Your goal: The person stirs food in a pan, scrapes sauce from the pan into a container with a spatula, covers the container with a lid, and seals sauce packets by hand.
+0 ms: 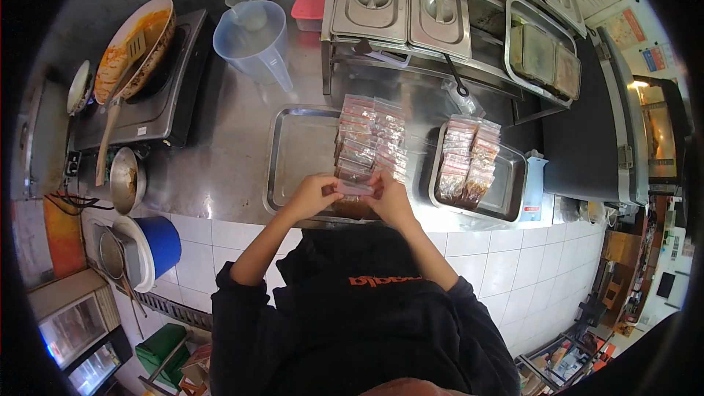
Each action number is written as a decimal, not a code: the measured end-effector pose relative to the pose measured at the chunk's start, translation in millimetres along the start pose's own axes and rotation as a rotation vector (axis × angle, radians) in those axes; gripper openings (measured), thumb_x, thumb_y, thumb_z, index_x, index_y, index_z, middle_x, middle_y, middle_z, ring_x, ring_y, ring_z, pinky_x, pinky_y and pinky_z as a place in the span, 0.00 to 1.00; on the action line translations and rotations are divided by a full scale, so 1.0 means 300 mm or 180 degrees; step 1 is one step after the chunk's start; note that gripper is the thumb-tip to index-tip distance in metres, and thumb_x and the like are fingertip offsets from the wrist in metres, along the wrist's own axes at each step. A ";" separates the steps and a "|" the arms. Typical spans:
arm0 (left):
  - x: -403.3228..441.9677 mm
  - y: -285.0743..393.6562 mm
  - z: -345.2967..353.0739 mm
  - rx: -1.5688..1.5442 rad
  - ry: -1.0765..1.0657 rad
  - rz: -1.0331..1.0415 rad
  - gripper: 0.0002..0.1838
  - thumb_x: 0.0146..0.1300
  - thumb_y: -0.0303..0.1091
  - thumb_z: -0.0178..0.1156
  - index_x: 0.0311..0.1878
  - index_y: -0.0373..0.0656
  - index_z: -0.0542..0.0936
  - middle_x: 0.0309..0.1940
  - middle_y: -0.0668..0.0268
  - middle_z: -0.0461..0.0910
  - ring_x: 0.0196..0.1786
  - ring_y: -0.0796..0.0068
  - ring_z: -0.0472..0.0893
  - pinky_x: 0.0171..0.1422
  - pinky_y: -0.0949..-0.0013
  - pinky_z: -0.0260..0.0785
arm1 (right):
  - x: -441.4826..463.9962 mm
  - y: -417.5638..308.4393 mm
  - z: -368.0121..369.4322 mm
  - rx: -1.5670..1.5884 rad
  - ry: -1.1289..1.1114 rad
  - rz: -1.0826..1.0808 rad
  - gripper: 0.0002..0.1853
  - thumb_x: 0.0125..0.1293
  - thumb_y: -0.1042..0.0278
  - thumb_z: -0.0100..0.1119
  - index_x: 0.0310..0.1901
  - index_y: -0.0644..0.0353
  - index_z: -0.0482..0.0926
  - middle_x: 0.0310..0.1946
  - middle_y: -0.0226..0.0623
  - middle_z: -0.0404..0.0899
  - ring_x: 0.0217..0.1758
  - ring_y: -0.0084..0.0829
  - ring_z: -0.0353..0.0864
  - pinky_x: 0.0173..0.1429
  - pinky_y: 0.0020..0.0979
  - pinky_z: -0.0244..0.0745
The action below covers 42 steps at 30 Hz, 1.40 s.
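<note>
Over the front edge of the steel counter, my left hand (318, 195) and my right hand (390, 198) pinch opposite ends of a small clear zip bag's top (353, 189). Brown-orange contents show in its lower part. Just beyond my fingers, two overlapping rows of filled zip bags (372, 128) lie partly in a shallow steel tray (282, 152). To the right, a second steel tray (515, 191) holds two more rows of similar bags (469, 161). My fingers hide part of the held bag.
A patterned pan (159, 38) with orange sauce and a spatula (117, 92) sits on a stove (180, 66) at left. A plastic jug (249, 40) and a pink container (309, 11) stand behind. Lidded steel pans (370, 18) fill a raised rack. Below left is a blue bucket (161, 246).
</note>
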<state>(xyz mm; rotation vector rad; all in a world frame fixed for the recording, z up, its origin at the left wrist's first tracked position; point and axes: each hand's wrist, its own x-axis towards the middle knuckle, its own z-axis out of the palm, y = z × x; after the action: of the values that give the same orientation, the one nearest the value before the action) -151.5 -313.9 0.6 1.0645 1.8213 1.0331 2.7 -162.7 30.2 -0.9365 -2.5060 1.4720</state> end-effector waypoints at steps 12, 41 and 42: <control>0.124 0.358 0.148 -0.0581 -0.0034 0.1351 0.05 0.56 0.22 0.59 0.36 0.34 0.75 0.33 0.60 0.75 0.36 0.66 0.77 0.42 0.69 0.69 | -0.194 -0.009 -0.303 0.1094 0.0947 -0.0590 0.09 0.49 0.77 0.67 0.33 0.65 0.80 0.38 0.43 0.80 0.38 0.32 0.81 0.41 0.27 0.76; 0.433 0.514 0.935 0.1714 -0.1307 0.1302 0.24 0.59 0.46 0.58 0.46 0.31 0.74 0.44 0.51 0.73 0.46 0.54 0.77 0.48 0.56 0.72 | -0.159 0.521 -0.780 -0.0086 0.0821 0.0463 0.21 0.48 0.74 0.69 0.44 0.62 0.72 0.28 0.36 0.82 0.29 0.26 0.80 0.36 0.25 0.74; 0.422 0.517 0.929 0.1716 -0.1302 0.1300 0.24 0.59 0.46 0.58 0.46 0.31 0.74 0.44 0.51 0.73 0.46 0.54 0.77 0.48 0.56 0.72 | -0.170 0.521 -0.776 -0.0015 0.0829 0.0435 0.23 0.48 0.71 0.69 0.46 0.62 0.72 0.34 0.38 0.81 0.34 0.29 0.81 0.37 0.29 0.75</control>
<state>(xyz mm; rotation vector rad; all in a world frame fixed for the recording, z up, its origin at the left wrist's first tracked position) 96.5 -77.0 10.0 1.8779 1.6036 0.4762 201.5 41.6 37.8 -1.2342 -2.3004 1.2816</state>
